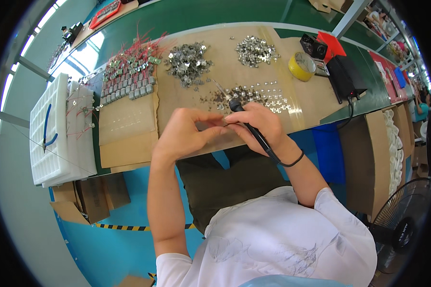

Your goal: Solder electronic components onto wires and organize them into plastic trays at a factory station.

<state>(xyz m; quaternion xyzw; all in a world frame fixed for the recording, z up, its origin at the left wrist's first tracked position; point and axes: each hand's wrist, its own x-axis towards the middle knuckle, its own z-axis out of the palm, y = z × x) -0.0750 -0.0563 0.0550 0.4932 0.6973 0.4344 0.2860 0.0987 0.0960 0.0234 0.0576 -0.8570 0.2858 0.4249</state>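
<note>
My right hand point(263, 125) is closed around a black-handled soldering iron point(236, 106), whose metal tip points up and away to the left, over the brown work mat. My left hand point(187, 131) is at its left, thumb and fingers pinched together. A thin dark strand, too small to name, shows between the fingertips of both hands. Just beyond them lie scattered brown bits point(210, 101) and rows of small shiny metal parts point(275, 98). Farther off are a heap of grey metal pieces point(188, 63) and a smaller heap of silvery pieces point(255, 50).
Small motors with red wires point(129, 86) fill the mat's left. White trays point(48, 131) bearing blue-handled cutters point(48, 134) stand beyond them. To the right are a yellow tape roll point(301, 66), a black box with a cable point(345, 79) and a fan point(402, 220).
</note>
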